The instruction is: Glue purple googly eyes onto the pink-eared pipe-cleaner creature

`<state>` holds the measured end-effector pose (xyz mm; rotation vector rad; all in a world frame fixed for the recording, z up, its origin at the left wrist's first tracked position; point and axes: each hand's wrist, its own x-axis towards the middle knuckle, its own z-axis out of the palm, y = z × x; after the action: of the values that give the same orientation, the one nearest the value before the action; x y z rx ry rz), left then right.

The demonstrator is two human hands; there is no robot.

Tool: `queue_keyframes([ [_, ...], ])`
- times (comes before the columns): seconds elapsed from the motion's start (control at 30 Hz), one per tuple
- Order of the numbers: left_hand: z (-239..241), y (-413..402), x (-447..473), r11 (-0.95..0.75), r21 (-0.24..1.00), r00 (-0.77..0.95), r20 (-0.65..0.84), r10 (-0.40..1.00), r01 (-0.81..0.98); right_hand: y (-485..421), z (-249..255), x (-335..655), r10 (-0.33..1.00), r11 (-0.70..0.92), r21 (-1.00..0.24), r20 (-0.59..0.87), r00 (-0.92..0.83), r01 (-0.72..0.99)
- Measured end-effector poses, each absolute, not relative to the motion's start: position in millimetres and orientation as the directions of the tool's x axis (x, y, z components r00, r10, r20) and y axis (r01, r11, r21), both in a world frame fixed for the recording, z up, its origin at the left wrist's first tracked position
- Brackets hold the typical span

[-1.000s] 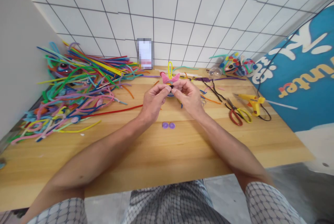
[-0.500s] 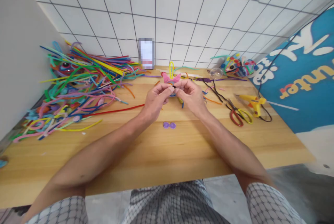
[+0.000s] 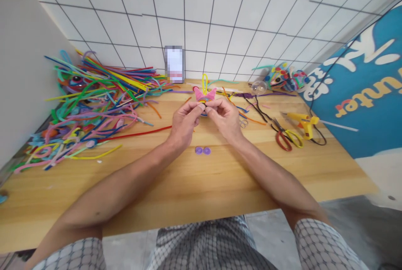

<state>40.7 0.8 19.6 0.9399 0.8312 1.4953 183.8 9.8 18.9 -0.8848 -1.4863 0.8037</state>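
My left hand [image 3: 184, 121] and my right hand [image 3: 224, 117] meet at the fingertips above the middle of the table. Both are closed in a pinch on a small black piece [image 3: 204, 105], perhaps a bit of pipe cleaner, mostly covered by the fingers. Just behind them is a craft figure with pink pointed ears [image 3: 205, 94] and a yellow pipe cleaner loop [image 3: 205, 84] on top; my fingers hide its lower part. Two purple spiral discs [image 3: 202, 151] lie side by side on the wood, nearer to me.
A large heap of coloured pipe cleaners [image 3: 103, 94] covers the left side. At right lie scissors [image 3: 286, 136] and a yellow glue gun [image 3: 304, 124]. A phone [image 3: 175, 64] leans on the tiled wall. Black pipe cleaners [image 3: 259, 108], a clear dome [image 3: 259, 87] and decorated figures [image 3: 282, 78] are behind.
Both hands have shifted slightly left, still pinching together. The right hand's pose has turned a little, and the black piece shows less between the fingertips. The view has moved slightly.
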Motion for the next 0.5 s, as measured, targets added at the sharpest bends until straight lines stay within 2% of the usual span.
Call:
queue_keyframes([
  [0.13, 20, -1, 42, -0.101, 0.893, -0.032, 0.097, 0.995, -0.44, 11, 20, 185, 0.895, 0.446, -0.891, 0.443, -0.052, 0.085],
  [0.3, 23, 4, 40, -0.075, 0.899, 0.059, 0.11, 0.992, -0.431, 19, 32, 200, 0.895, 0.433, -0.897, 0.416, -0.164, 0.088],
  [0.5, 20, 3, 40, -0.095, 0.899, 0.0, 0.105, 0.994, -0.428, 19, 30, 200, 0.891, 0.433, -0.898, 0.414, -0.185, 0.075],
])
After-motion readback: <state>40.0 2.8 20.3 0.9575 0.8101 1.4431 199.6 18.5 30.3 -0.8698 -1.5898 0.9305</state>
